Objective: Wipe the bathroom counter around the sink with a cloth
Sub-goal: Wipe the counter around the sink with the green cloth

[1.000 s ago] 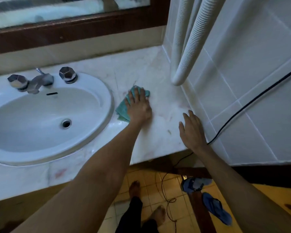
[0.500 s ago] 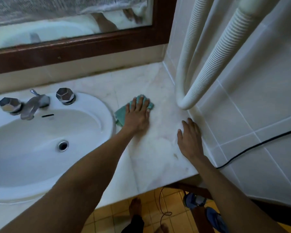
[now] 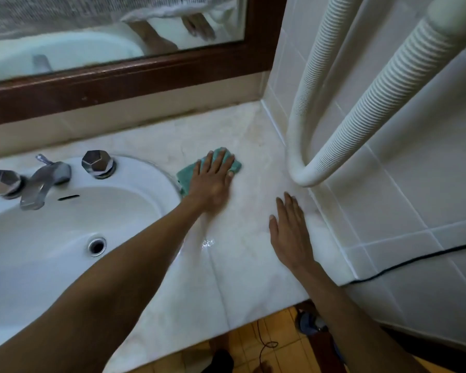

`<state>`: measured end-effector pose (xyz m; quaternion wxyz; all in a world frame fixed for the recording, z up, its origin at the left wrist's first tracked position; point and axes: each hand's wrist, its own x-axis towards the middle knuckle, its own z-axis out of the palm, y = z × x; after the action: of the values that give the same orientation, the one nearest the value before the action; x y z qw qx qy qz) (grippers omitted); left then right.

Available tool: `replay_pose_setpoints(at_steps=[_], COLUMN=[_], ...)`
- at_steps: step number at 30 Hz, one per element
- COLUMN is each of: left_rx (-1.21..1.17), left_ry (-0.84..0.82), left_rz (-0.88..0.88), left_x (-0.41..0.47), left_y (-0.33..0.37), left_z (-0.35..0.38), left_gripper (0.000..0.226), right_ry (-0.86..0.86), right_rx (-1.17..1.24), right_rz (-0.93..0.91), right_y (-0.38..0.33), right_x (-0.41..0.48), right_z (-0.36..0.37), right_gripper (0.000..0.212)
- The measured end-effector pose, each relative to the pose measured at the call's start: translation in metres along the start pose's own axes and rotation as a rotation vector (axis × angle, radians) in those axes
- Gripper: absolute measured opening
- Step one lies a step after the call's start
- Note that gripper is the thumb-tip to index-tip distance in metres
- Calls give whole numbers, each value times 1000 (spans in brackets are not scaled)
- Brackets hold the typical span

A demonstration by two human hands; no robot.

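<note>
A teal cloth [image 3: 188, 175] lies on the pale marble counter [image 3: 242, 278], just right of the white oval sink [image 3: 65, 238]. My left hand [image 3: 213, 181] presses flat on the cloth with straight fingers, and most of the cloth is hidden under the palm. My right hand [image 3: 289, 230] rests flat on the counter near the tiled side wall, fingers straight, holding nothing. A wet sheen shows on the marble between the two hands.
A chrome faucet [image 3: 45, 181] with two faceted knobs [image 3: 97, 164] sits at the sink's back rim. White corrugated hoses [image 3: 361, 117] loop down the tiled wall [image 3: 414, 197] to the counter. A black cable [image 3: 428, 254] runs along the wall. A wood-framed mirror [image 3: 119, 76] stands behind.
My left hand has slid the cloth farther back along the counter, away from the front edge. My right hand stays flat by the wall. The view has tilted up.
</note>
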<state>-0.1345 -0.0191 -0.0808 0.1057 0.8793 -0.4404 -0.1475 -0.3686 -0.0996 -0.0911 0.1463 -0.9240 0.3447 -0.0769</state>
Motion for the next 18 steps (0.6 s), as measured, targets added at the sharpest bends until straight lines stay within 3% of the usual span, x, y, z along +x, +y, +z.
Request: replay_pose_setpoints(at_steps=[4, 9, 12, 18], left_rx=[-28, 5, 55, 3], left_ry=[-1, -63, -87, -32], left_rz=[-96, 172, 275, 72], left_x=[23, -34, -26, 53], left_y=[22, 15, -9, -65], left_z=[3, 12, 1, -34], left_gripper=[57, 57, 54, 55], right_ry=[21, 33, 8, -9], right_rx=[7, 8, 18, 0], right_rz=[18, 46, 52, 52], right_y=[-4, -22, -31, -39], right_x=[8, 28, 49, 94], right_z=[5, 9, 11, 22], right_gripper=[53, 56, 57, 53])
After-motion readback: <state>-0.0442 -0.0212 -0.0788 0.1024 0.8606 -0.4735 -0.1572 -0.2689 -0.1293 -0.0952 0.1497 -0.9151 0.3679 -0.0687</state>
